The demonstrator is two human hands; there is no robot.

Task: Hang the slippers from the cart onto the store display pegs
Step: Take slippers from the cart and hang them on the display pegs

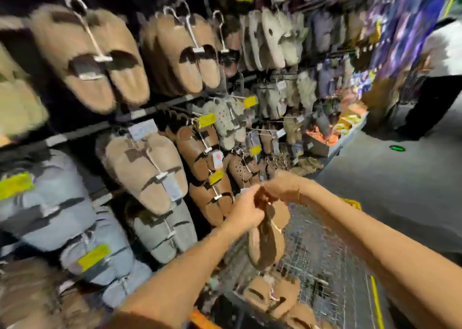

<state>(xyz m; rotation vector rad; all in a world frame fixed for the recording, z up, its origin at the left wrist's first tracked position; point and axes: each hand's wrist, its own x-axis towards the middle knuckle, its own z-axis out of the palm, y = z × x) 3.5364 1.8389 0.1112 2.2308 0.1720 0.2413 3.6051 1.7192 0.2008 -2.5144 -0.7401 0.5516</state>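
A tan pair of slippers [267,241] hangs toe-down above the wire cart [325,261]. My left hand [246,210] grips the top of the pair. My right hand [280,187] pinches the same top end from the right, where the hanger sits; the hanger itself is hidden by my fingers. More tan slippers [272,296] lie in the cart below. The display wall on the left carries rows of slippers on pegs, such as a beige pair [145,173] and a brown pair [212,198] close to my hands. The picture is blurred by motion.
Yellow price tags [216,177] stick out from the pegs. Grey slippers [165,231] and pale blue ones [50,203] hang low on the left. A person in dark trousers [430,103] stands in the aisle at the far right. A box of orange goods [325,138] sits on the floor.
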